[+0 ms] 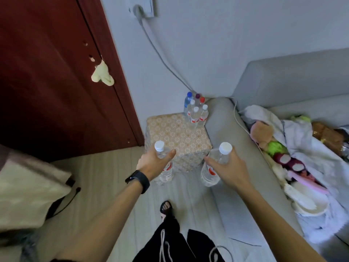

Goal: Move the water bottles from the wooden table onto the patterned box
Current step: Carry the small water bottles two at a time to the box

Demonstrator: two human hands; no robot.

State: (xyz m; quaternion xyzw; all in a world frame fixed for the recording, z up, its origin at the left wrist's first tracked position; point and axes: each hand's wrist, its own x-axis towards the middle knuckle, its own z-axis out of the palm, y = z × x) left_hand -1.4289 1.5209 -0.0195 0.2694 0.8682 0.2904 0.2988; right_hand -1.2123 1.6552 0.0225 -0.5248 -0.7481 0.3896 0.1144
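Grip of left hand, right hand round water bottles

black wristband, black drawstring trousers, black sandal

Patterned box: cube-shaped, covered in a cream-and-tan floral print, standing on the floor. Cluster of bottles upright and tightly packed at its far right corner; clear plastic, red-and-white labels, mostly white caps, plus one blue, one purple and one red cap at the back. Two further clear, white-capped bottles held in the air just before the box's near side, slightly tilted: left bottle gripped in the left hand, right bottle in the right hand.
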